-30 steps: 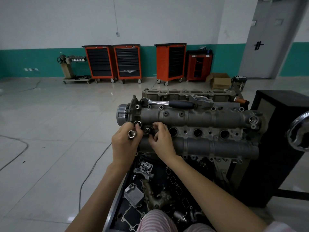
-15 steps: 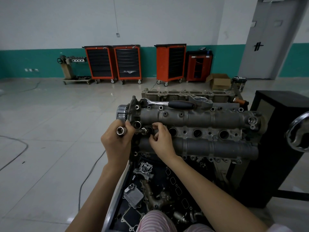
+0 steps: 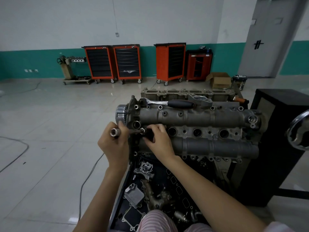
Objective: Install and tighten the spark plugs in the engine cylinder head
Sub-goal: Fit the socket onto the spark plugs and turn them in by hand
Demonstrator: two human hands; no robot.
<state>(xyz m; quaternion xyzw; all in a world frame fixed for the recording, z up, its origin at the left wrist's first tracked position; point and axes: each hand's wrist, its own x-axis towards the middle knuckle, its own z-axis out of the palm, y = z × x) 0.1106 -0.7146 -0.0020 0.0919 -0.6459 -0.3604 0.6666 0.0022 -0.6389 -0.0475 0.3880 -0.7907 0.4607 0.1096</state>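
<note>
At the near-left end of the cylinder head (image 3: 197, 117), the right hand (image 3: 158, 139) has its fingers curled around something at the first plug well – a spark plug, most likely, though the fingers hide it. The left hand (image 3: 115, 144) is clamped round a long socket (image 3: 115, 131), which lies nearly level with its open end pointing away from the engine. Three further wells (image 3: 197, 132) along the row look empty. A ratchet (image 3: 167, 103) rests on top of the head, apart from both hands. The danger, as I judge it, is a plug started crooked – cross-threaded if the socket goes on at a tilt. A plug dropped down the well could also close its gap.
</note>
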